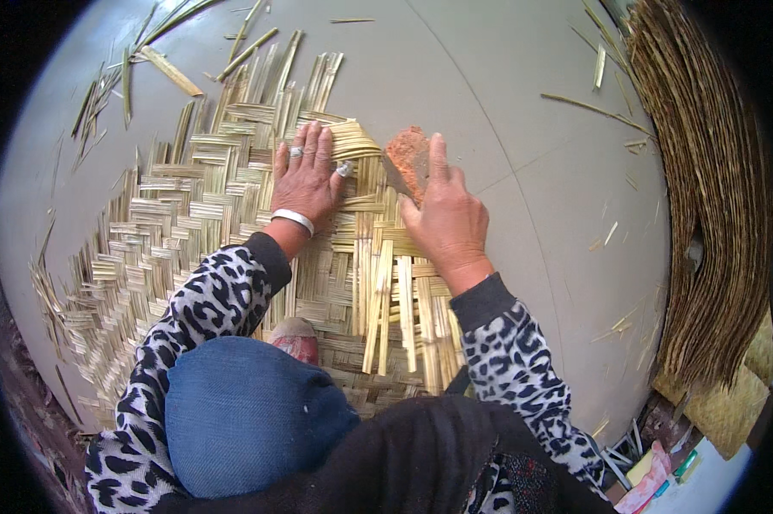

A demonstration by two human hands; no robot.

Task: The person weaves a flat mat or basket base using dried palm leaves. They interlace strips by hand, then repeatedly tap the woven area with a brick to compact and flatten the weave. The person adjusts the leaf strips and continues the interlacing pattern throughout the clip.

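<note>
A mat of split straw-coloured strips (168, 227), woven in a zigzag pattern, lies on the floor, its left and upper edges ragged with loose ends. My left hand (305, 188) rests palm down near its upper right edge, fingers stretched out, a ring and a white bracelet on it. Right beside its fingertips, a band of strips (355, 140) is folded over at the edge. My right hand (451, 221) grips a rough reddish chunk of broken brick (408, 156), its lower side against the folded corner. Below, several loose strip ends (382, 300) point toward me.
A tall pile of brown layered sheets (699, 171) stands along the right side. Loose split strips (172, 70) are scattered at the upper left, others (596, 111) at the upper right. My shoe (295, 338) is on the mat. Small coloured items (652, 471) lie at the lower right.
</note>
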